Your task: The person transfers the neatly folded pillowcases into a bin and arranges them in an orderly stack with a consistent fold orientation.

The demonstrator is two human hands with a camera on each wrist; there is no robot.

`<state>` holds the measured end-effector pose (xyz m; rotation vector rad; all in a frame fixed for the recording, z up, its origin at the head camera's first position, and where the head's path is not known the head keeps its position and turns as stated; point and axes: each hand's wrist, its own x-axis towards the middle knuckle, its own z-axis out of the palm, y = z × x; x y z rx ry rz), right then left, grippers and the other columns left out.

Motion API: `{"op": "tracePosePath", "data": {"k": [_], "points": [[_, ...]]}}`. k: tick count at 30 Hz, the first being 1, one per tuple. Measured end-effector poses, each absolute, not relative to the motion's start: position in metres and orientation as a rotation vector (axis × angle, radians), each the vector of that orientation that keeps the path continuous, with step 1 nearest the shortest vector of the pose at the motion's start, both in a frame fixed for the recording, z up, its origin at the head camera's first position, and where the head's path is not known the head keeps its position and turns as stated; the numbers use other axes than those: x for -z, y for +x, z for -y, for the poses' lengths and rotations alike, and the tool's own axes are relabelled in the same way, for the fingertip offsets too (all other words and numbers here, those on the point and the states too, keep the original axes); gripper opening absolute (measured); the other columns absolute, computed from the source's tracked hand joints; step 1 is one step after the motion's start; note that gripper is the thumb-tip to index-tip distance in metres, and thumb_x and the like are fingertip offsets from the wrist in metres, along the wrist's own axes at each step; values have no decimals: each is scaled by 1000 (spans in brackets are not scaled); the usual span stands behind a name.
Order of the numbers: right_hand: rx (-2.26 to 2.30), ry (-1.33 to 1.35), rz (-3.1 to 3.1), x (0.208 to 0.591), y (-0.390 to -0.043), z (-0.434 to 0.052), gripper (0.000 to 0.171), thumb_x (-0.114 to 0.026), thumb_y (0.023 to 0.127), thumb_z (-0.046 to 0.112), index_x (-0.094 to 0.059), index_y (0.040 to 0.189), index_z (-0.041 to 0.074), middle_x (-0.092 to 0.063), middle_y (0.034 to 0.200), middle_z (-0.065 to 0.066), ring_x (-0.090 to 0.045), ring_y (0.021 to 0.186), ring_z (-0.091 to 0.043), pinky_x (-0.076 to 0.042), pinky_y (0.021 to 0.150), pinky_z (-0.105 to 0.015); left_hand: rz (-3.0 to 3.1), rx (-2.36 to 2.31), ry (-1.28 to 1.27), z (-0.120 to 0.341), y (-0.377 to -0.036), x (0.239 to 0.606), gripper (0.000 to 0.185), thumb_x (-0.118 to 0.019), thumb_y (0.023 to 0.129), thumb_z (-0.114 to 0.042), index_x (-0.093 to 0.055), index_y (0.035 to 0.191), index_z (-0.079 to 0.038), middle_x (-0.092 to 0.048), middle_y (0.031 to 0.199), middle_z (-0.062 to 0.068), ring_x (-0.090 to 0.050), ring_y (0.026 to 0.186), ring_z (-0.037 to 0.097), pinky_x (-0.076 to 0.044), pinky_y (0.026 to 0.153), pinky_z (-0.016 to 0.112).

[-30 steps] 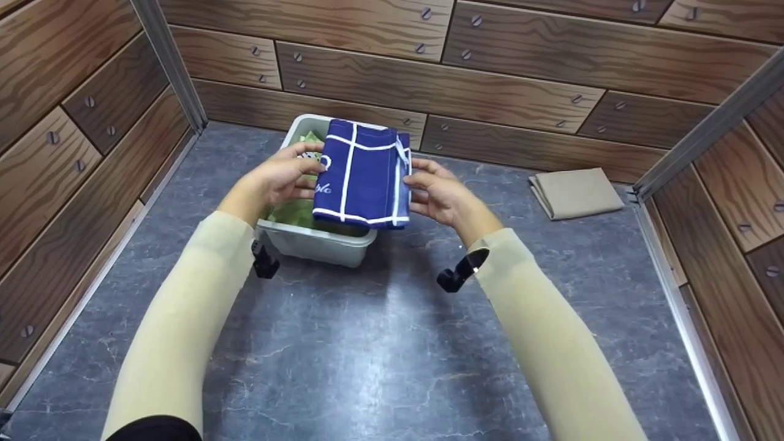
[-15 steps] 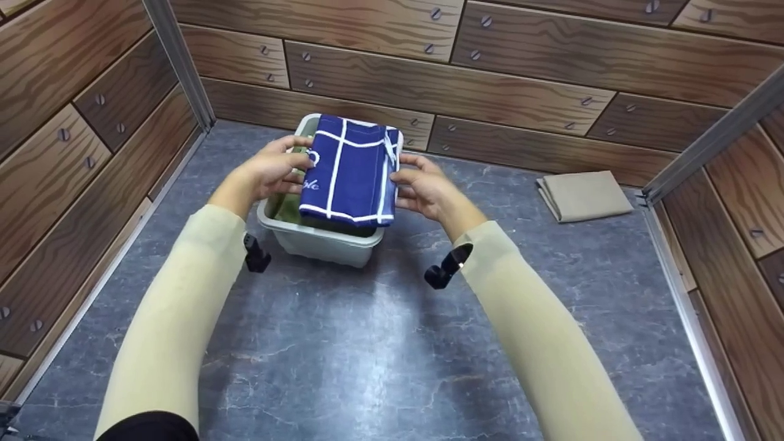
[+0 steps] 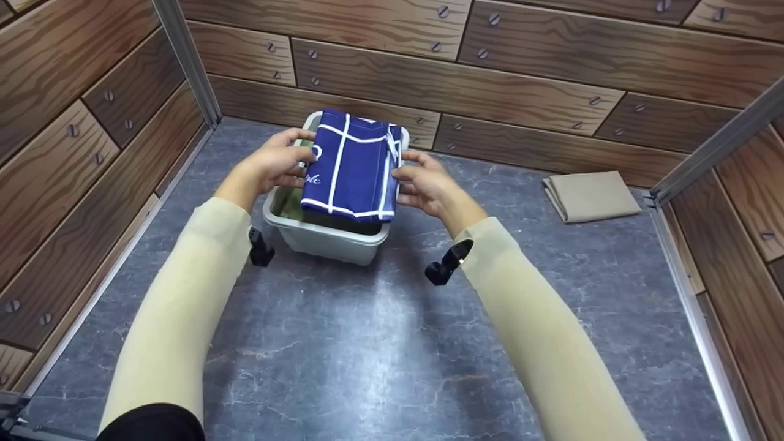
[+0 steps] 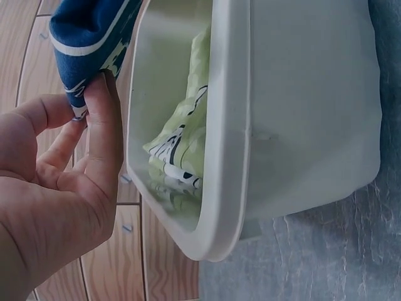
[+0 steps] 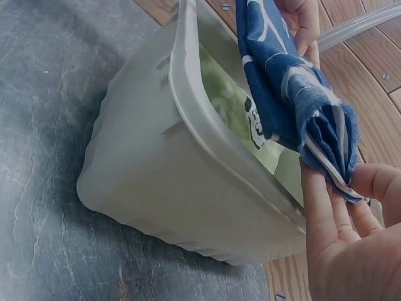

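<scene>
A folded blue cloth (image 3: 358,165) with white lines and lettering is held level over a pale plastic bin (image 3: 327,239). My left hand (image 3: 275,162) pinches its left edge between thumb and fingers, which the left wrist view shows up close. On the opposite side my right hand (image 3: 429,187) pinches the right edge; in the right wrist view the cloth's layered folds (image 5: 332,141) show beside the fingers. Inside the bin lies a green cloth (image 4: 182,138) with black and white print, below the blue one. In the head view the blue cloth hides most of the bin's inside.
A folded beige cloth (image 3: 591,196) lies on the grey marbled floor (image 3: 343,343) to the right, near the corner. Wood-patterned walls (image 3: 380,67) with metal edge strips enclose the back and both sides. The bin stands close to the back wall.
Both hands have carried the blue cloth left relative to the bin, so it now covers more of the opening. The view has shifted slightly. Both hands keep their hold.
</scene>
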<state>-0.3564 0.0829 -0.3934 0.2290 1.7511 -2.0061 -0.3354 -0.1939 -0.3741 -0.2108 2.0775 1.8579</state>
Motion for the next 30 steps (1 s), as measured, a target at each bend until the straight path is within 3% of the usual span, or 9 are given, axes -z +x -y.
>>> {"op": "tracePosePath", "data": {"k": [15, 30], "points": [[2022, 217, -1722, 395, -357, -83, 50, -62, 91, -4, -49, 136, 17, -66, 96, -9, -70, 80, -23, -61, 67, -37, -2157, -1829, -208, 191, -336, 374, 50, -50, 96, -8, -42, 145, -18, -58, 118, 14, -69, 81, 20, -61, 70, 36], [2030, 211, -1727, 394, -357, -78, 50, -62, 91, -5, -49, 134, 17, -67, 91, -8, -70, 75, -22, -59, 58, -34, -2164, -1862, -229, 192, -337, 378, 50, -49, 95, -6, -45, 143, -19, -60, 109, 11, -69, 77, 18, -61, 71, 38]]}}
